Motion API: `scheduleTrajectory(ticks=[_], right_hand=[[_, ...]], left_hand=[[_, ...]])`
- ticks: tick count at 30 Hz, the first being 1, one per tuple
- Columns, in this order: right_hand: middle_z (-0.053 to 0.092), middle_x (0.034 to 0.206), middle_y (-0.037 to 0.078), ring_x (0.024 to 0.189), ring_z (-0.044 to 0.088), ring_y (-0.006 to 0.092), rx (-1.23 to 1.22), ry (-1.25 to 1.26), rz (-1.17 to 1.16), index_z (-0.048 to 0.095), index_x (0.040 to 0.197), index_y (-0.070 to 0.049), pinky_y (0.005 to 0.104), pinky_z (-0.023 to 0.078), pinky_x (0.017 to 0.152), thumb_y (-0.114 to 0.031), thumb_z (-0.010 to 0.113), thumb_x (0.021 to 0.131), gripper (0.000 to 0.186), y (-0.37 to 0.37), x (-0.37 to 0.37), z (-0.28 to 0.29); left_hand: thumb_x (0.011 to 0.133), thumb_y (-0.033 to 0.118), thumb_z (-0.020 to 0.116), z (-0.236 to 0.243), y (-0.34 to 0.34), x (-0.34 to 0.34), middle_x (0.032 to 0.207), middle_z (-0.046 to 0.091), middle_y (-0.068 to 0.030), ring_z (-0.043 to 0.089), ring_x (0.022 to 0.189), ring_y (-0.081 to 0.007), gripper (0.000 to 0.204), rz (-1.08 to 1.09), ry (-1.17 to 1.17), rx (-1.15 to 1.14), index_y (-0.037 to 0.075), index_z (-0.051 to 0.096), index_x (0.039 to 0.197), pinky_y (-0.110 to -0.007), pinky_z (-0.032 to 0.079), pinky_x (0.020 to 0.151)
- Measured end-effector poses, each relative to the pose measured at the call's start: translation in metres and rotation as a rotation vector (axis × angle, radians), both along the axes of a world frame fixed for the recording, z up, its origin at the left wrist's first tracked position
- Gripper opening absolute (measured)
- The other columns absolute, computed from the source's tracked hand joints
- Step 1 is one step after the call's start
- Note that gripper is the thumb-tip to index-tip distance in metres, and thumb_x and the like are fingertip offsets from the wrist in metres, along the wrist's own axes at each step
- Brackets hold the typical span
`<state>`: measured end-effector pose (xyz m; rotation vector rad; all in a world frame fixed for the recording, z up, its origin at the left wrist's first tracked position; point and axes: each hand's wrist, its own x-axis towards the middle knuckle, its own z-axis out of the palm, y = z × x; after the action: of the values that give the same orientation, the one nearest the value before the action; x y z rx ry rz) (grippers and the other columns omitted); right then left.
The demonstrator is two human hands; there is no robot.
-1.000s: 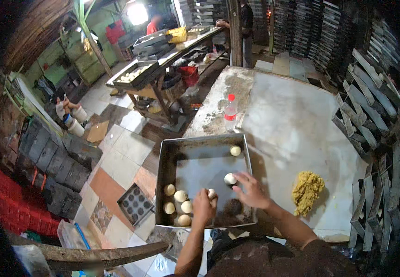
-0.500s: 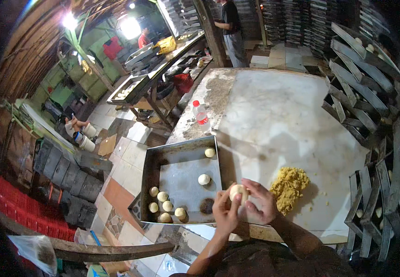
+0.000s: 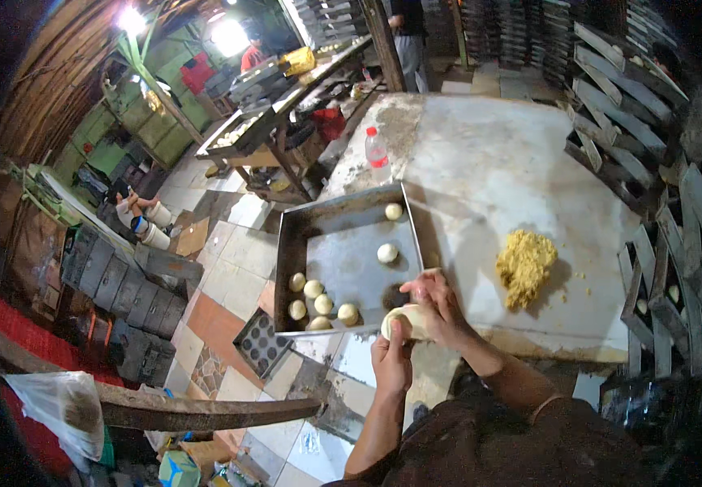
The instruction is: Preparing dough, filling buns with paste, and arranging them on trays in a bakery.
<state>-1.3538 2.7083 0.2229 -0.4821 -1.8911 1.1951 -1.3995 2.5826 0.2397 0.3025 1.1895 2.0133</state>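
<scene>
A pale, stretched piece of dough (image 3: 407,323) is between my two hands, just past the near right corner of the metal tray. My left hand (image 3: 393,361) grips it from below, thumb pressed on its face. My right hand (image 3: 440,307) closes on its right side, the fingers bent over the top and partly hiding it. The dark square baking tray (image 3: 292,252) holds several round dough balls, most grouped near its close left corner; one ball (image 3: 387,253) lies toward the right side. Right of my hands, a crumbly yellow mound of filling (image 3: 525,268) rests on the pale worktable (image 3: 480,178).
A water bottle (image 3: 376,148) with a red cap stands beyond the tray. Stacked metal trays (image 3: 643,122) line the right side. A wooden beam (image 3: 205,412) crosses at lower left. People are at the back, near a long bench (image 3: 278,105).
The view has shifted, so table and tray sit higher in the picture. The dough in my hands has gone from a round ball to a longer, flatter shape, and my right hand has turned over it.
</scene>
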Motion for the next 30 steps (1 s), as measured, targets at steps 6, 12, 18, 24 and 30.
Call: scheduleTrajectory(ticks=[6, 12, 18, 24, 30], right_hand=[[0.061, 0.088, 0.009, 0.084, 0.061, 0.0178, -0.234, -0.039, 0.211, 0.062, 0.095, -0.001, 0.0324, 0.048, 0.072, -0.026, 0.051, 0.096, 0.027, -0.015, 0.021, -0.025], [0.064, 0.073, 0.020, 0.071, 0.064, 0.0348, 0.083, -0.534, -0.031, 0.068, 0.076, -0.001, 0.0401, 0.050, 0.065, -0.008, 0.061, 0.073, 0.010, 0.054, 0.120, -0.091], [0.067, 0.092, 0.018, 0.082, 0.066, 0.0325, 0.305, -0.557, -0.621, 0.067, 0.093, -0.001, 0.0398, 0.052, 0.072, -0.010, 0.065, 0.080, 0.016, 0.180, 0.188, -0.084], [0.065, 0.103, 0.018, 0.084, 0.066, 0.0338, 0.411, -0.663, -0.551, 0.065, 0.105, 0.000, 0.0382, 0.054, 0.074, -0.008, 0.066, 0.080, 0.027, 0.232, 0.183, -0.116], [0.070, 0.095, 0.016, 0.078, 0.068, 0.0163, -0.424, -0.430, -0.347, 0.068, 0.107, -0.003, 0.0323, 0.056, 0.068, -0.007, 0.059, 0.089, 0.020, 0.256, 0.204, -0.080]], left_hand=[[0.094, 0.036, 0.057, -0.020, -0.051, -0.001, 0.084, 0.066, -0.0051, 0.058, 0.058, -0.0093, 0.034, -0.343, -0.281, -0.078, 0.004, 0.061, 0.105, -0.021, 0.045, 0.047], [0.095, 0.025, 0.055, -0.032, -0.025, 0.006, 0.120, 0.060, -0.0169, 0.060, 0.110, -0.0247, 0.043, -0.257, -0.287, 0.062, -0.008, 0.052, 0.123, -0.037, 0.048, 0.096], [0.095, 0.019, 0.053, -0.027, 0.043, 0.018, 0.132, 0.052, -0.0195, 0.050, 0.123, -0.0267, 0.046, -0.383, -0.200, 0.083, -0.008, 0.045, 0.131, -0.041, 0.037, 0.107], [0.098, 0.015, 0.049, -0.012, 0.142, 0.049, 0.133, 0.052, -0.0202, 0.051, 0.122, -0.0255, 0.044, -0.505, -0.099, 0.030, -0.008, 0.042, 0.135, -0.038, 0.040, 0.105], [0.097, 0.012, 0.051, -0.024, 0.205, 0.061, 0.133, 0.052, -0.0160, 0.053, 0.120, -0.0233, 0.039, -0.465, -0.069, -0.095, -0.007, 0.047, 0.131, -0.038, 0.044, 0.102]])
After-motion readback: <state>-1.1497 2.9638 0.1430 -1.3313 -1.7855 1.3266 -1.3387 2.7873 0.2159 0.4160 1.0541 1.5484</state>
